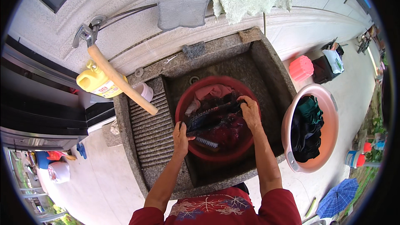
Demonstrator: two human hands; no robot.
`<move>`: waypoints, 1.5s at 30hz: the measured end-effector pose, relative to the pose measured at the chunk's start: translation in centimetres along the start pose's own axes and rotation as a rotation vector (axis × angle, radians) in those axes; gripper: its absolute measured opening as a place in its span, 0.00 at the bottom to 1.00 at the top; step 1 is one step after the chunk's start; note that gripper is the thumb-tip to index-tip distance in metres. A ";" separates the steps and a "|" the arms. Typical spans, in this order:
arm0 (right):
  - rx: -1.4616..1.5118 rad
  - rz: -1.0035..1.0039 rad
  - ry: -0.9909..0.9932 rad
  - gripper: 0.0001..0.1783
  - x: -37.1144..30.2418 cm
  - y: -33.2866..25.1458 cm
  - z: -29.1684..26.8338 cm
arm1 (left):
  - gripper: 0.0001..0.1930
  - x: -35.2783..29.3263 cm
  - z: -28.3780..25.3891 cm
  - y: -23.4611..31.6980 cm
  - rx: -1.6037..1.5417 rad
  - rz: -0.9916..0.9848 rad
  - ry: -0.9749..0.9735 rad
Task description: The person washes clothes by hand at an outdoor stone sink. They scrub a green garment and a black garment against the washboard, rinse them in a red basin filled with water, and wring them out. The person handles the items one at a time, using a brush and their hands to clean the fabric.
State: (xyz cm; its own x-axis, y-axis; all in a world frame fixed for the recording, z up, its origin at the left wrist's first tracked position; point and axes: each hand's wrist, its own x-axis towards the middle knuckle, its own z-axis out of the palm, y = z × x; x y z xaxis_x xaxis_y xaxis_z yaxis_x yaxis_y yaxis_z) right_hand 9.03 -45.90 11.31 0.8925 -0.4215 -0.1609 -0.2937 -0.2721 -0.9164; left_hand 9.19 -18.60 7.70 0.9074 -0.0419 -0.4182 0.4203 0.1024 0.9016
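A red basin (183,96) of water and wet clothes stands in a stone wash sink (266,68). Stretched across it is a dark wet garment (210,114), gripped at its left end by my left hand (181,136) and at its right end by my right hand (250,110). Both hands have their fingers closed on the cloth. Beside my left hand a scrub brush (207,143) with pale bristles lies in the basin. Pink cloth (213,93) shows at the basin's far side, and dark red cloth (229,129) lies under the garment.
Left of the basin is the ribbed washboard (152,141), with a tap hose (121,79), a yellow jug (98,79) and a pale cup (144,91) near its far end. At right stands a pink tub (329,141) of dark clothes. Two cloths hang on the far wall.
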 end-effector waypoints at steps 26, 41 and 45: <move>-0.800 -0.177 -0.632 0.39 -5.8 6.3 16.1 | 0.09 -16.0 -11.5 9.8 -0.573 0.182 -0.081; 0.548 -0.712 -0.768 0.09 -10.1 -11.1 12.9 | 0.35 -8.7 -11.3 -0.8 1.277 0.332 0.163; 0.656 -0.767 -0.885 0.09 -14.3 -13.8 14.9 | 0.18 -8.7 -15.1 -4.6 0.800 0.297 0.250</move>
State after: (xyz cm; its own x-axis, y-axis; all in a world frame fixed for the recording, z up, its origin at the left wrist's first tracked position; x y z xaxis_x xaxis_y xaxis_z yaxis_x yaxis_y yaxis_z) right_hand 5.45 -23.24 20.80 0.7492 0.4147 0.5165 0.3721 0.3816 -0.8461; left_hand -0.71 -3.68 5.46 0.9911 0.1042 -0.0826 0.1309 -0.6541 0.7450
